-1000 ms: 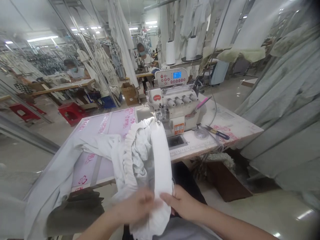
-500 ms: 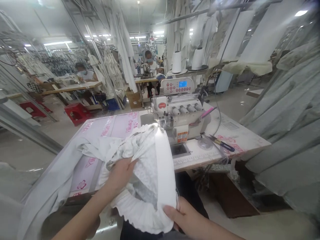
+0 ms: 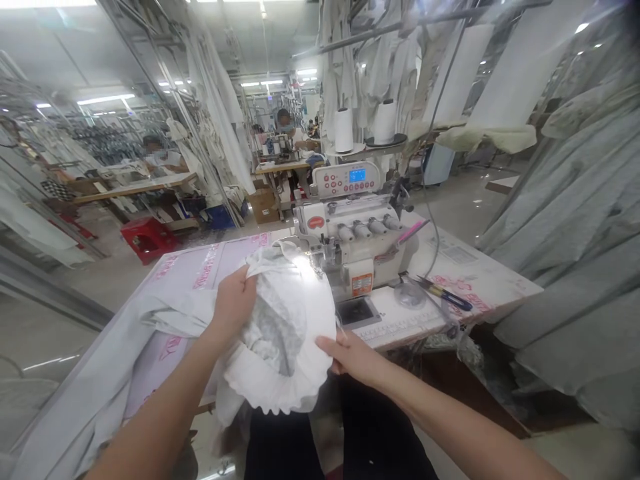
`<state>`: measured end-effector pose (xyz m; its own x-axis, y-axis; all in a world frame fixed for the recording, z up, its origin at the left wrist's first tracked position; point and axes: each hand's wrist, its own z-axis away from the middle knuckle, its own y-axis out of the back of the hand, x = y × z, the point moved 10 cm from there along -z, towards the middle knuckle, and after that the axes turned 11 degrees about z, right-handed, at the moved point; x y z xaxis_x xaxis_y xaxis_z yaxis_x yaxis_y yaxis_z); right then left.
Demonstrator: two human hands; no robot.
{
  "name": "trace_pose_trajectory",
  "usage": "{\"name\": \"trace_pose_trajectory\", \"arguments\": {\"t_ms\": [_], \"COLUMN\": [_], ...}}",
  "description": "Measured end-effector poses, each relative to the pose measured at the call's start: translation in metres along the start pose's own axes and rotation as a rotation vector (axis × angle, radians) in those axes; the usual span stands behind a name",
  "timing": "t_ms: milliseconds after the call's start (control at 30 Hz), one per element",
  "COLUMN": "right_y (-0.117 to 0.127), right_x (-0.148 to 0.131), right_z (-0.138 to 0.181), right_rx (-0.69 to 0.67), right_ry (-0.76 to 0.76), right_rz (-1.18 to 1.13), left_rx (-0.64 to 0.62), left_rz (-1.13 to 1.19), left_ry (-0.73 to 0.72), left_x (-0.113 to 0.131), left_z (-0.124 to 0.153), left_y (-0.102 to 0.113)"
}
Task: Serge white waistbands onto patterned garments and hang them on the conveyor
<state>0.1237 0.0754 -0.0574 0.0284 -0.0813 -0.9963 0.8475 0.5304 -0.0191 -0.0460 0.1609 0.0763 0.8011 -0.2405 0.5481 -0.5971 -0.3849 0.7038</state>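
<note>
A white garment (image 3: 283,333) with a ruffled hem lies bunched at the front of the sewing table (image 3: 210,263). My left hand (image 3: 234,303) grips its upper edge, fingers curled into the cloth. At the garment's right edge, my right hand (image 3: 350,357) pinches the fabric. The cloth's far end reaches the needle area of the white overlock sewing machine (image 3: 355,230). More white fabric (image 3: 100,373) trails off the table to the left.
Scissors (image 3: 445,297) lie on the table right of the machine. Thread cones (image 3: 343,130) stand behind it. Grey-green fabric (image 3: 575,220) hangs at the right. Two people sit at tables in the back; a red stool (image 3: 147,237) and a cardboard box (image 3: 265,207) stand on the floor.
Both hands lifted the garment up and toward the machine. My left hand moved from the lower hem to the upper edge; my right hand came up along the right edge.
</note>
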Motion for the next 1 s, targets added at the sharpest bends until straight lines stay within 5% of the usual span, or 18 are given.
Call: {"name": "trace_pose_trajectory", "arguments": {"t_ms": [167, 267, 333, 433, 533, 633, 700, 767, 900, 1000], "right_y": [0.015, 0.021, 0.023, 0.022, 0.025, 0.062, 0.11, 0.163, 0.239, 0.252], "right_x": [-0.008, -0.017, -0.024, -0.031, -0.033, -0.038, -0.046, -0.045, -0.023, -0.006], "right_z": [-0.031, -0.042, -0.044, -0.04, -0.026, 0.001, 0.027, 0.052, 0.076, 0.079], "right_rx": [0.06, 0.095, 0.102, 0.105, 0.127, 0.288, 0.524, 0.722, 0.756, 0.685], "right_ry": [-0.044, -0.068, -0.079, -0.071, -0.032, 0.078, 0.077, -0.133, -0.409, -0.467], "right_rz": [-0.119, -0.186, -0.213, -0.216, -0.187, 0.19, 0.75, 1.353, 1.576, 1.631], "left_rx": [0.079, -0.027, -0.267, -0.339, -0.315, -0.396, -0.492, -0.578, -0.625, -0.589], "left_rz": [-0.03, -0.04, -0.064, -0.18, -0.259, -0.286, -0.324, -0.377, -0.45, -0.502], "left_ry": [-0.024, -0.208, -0.34, -0.358, -0.36, -0.383, -0.334, -0.264, -0.168, -0.101], "left_x": [0.015, 0.062, 0.09, 0.099, 0.095, 0.097, 0.097, 0.096, 0.091, 0.078], "left_z": [-0.02, 0.016, 0.055, 0.087, 0.084, 0.07, 0.059, 0.047, 0.016, 0.007], "left_y": [0.004, -0.014, -0.048, -0.075, -0.082, -0.081, -0.08, -0.082, -0.084, -0.073]}}
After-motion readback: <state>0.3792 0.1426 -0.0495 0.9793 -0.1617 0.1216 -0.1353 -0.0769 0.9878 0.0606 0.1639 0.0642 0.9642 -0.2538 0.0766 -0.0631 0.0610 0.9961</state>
